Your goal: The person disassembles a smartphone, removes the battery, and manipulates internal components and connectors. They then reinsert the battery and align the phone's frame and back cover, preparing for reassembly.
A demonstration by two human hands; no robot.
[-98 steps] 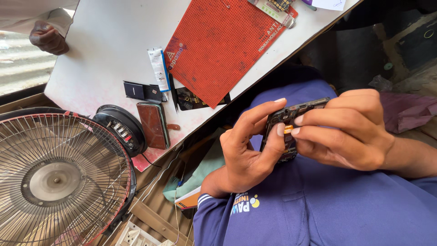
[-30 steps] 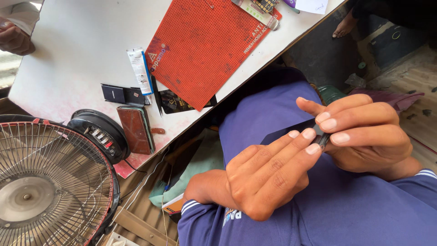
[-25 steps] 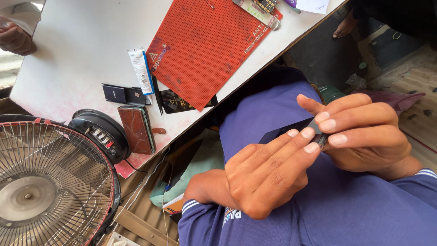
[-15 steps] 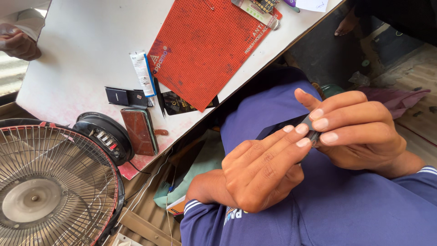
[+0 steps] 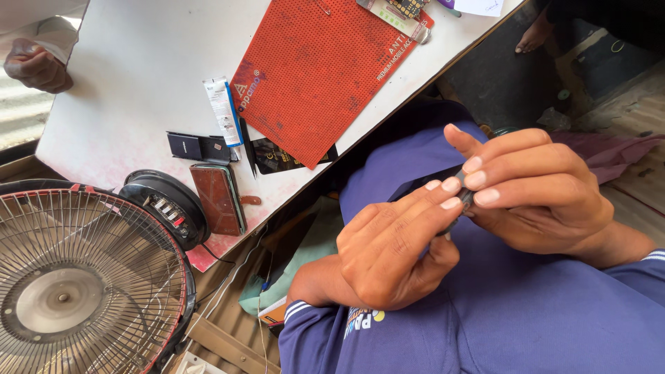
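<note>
Fingers (image 5: 451,185) of both hands pinch a small dark part (image 5: 463,201), mostly hidden, held over the lap w/ purple shirt (image 5: 526,318). Left hand (image 5: 388,253) grips from below, right hand (image 5: 537,190) from above. Beyond: white surface (image 5: 131,76) w/ red perforated mat (image 5: 325,69), tube (image 5: 223,111), brown phone (image 5: 218,199); fan (image 5: 83,284) at left.

My fingers (image 5: 454,185) cover nearly all of the small dark part (image 5: 463,201) I pinch, so its shape is lost; the fan (image 5: 83,291) and someone's hand (image 5: 34,66) are cut off at the left edge
</note>
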